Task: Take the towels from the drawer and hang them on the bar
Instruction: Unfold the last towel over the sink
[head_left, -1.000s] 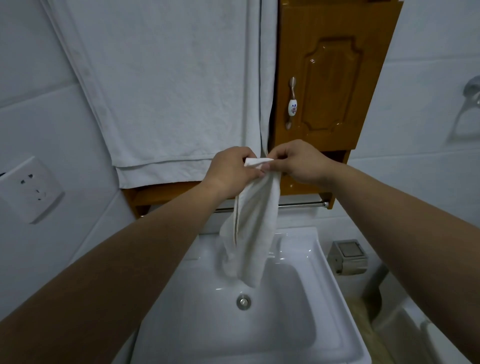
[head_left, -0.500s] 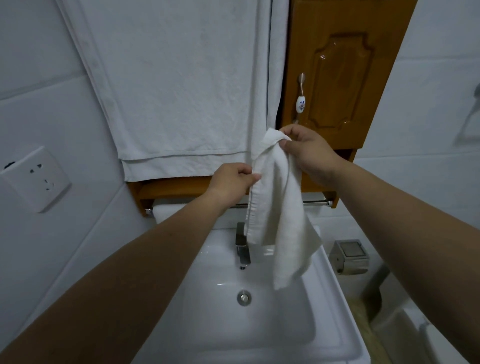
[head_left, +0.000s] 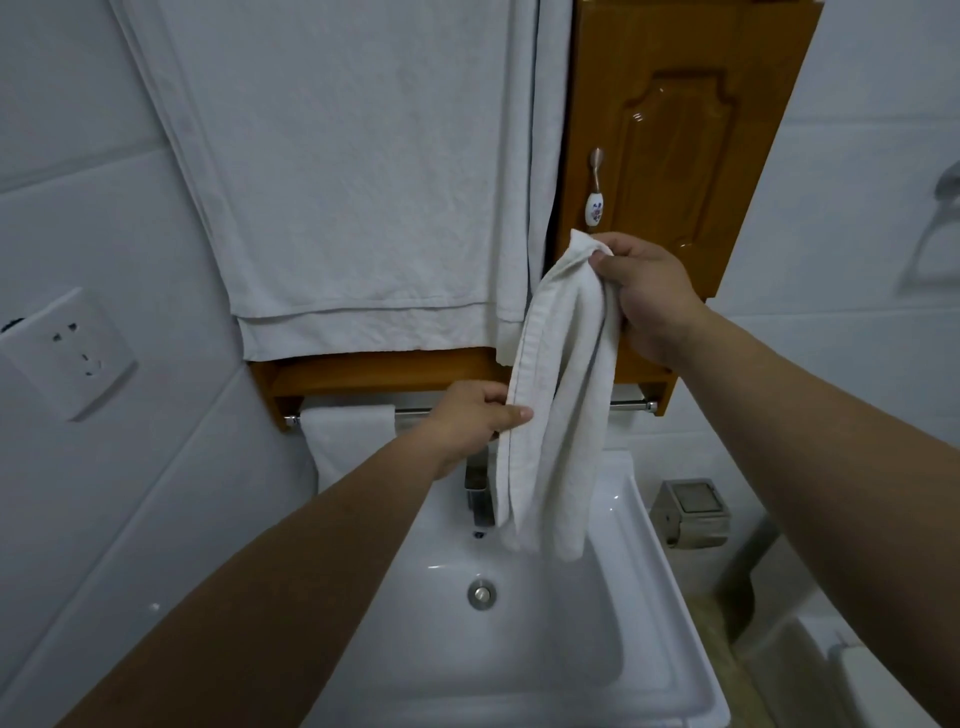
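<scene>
A small white towel (head_left: 558, 395) hangs lengthwise in front of the wooden cabinet, above the sink. My right hand (head_left: 644, 291) pinches its top corner, just below the cabinet door handle. Lower down, my left hand (head_left: 475, 415) pinches the towel's left edge at the height of the metal bar (head_left: 631, 404). The bar runs under the cabinet's shelf, its middle hidden behind my left hand and the towel. A folded white towel (head_left: 348, 441) hangs over the bar's left end. No drawer is in view.
A large white towel (head_left: 353, 182) covers the wall above the shelf. The wooden cabinet door (head_left: 691, 156) is closed. A white sink (head_left: 519, 649) with a faucet (head_left: 480, 493) lies below. A wall socket (head_left: 67, 353) sits left, a metal holder (head_left: 691, 512) right.
My right hand has lifted the towel's corner up toward the cabinet door. My left hand has slid down the towel's edge to bar height. The towel now hangs stretched out longer.
</scene>
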